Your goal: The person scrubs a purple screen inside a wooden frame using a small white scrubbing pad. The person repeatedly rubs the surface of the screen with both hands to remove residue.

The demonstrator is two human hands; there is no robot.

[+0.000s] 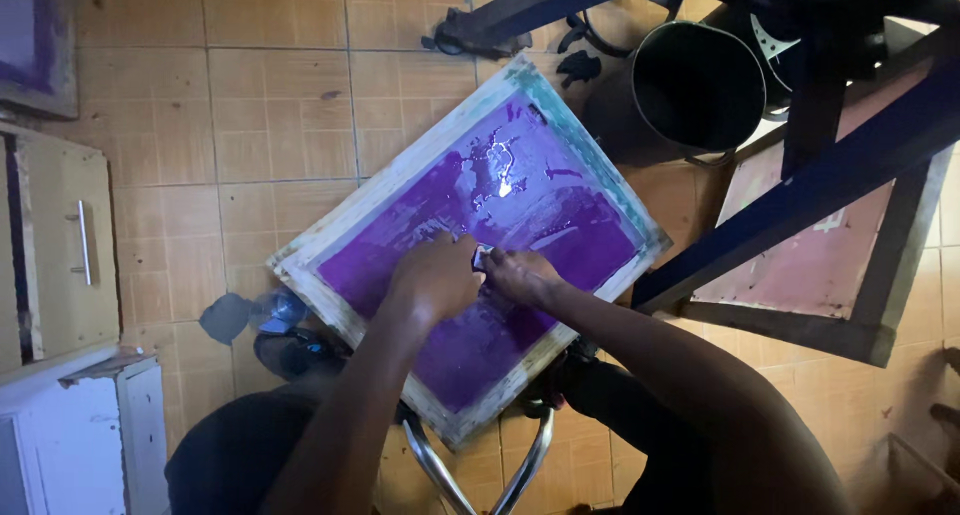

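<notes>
Screen: a wooden printing frame (470, 245) with purple mesh sits tilted at frame centre, over the tiled floor (270, 105).
Left hand (437, 275): fingers curled, pressing on the mesh mid-frame.
Right hand (520, 273): fingers pinched around a small dark object (482, 258), touching the left hand.
Upper right: black bucket (697, 85).
Right: second frame (830, 265), pinkish.
</notes>
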